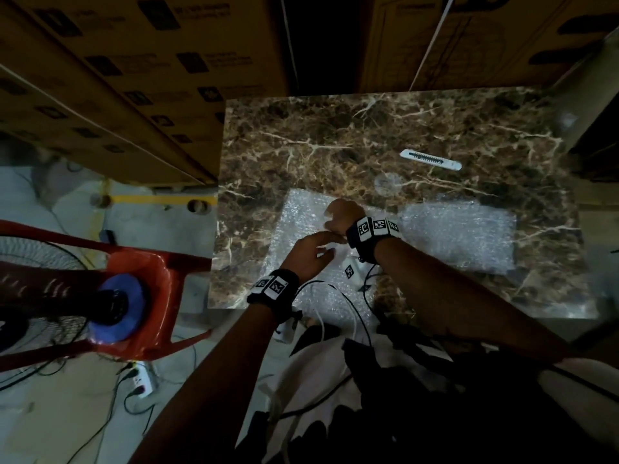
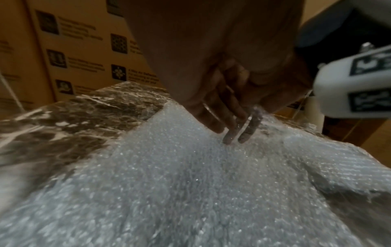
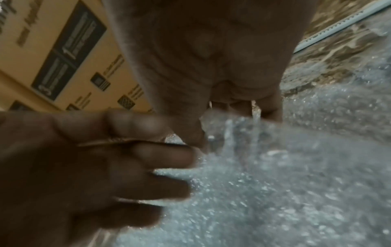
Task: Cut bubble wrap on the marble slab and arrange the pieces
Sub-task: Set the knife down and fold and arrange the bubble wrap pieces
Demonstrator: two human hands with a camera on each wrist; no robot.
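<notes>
A large bubble wrap sheet (image 1: pixel 301 212) lies on the left half of the brown marble slab (image 1: pixel 335 135) and hangs over its near edge. My right hand (image 1: pixel 340 216) is curled into a fist over the sheet and pinches a raised fold of the wrap (image 3: pixel 232 117). My left hand (image 1: pixel 311 252) reaches in from the near side, its fingers (image 2: pixel 213 117) straight and touching the wrap (image 2: pixel 180 175) just beside the right hand (image 3: pixel 211 58). A separate rectangular piece of wrap (image 1: pixel 459 239) lies flat to the right. A white cutter (image 1: pixel 430 159) rests on bare marble farther back.
Stacked cardboard boxes (image 1: pixel 134 78) stand behind and left of the slab. A red plastic chair (image 1: pixel 144 262) with a blue roll (image 1: pixel 114 309) on it sits close to the slab's left edge, with a fan beside it. Cables trail over the floor and near edge.
</notes>
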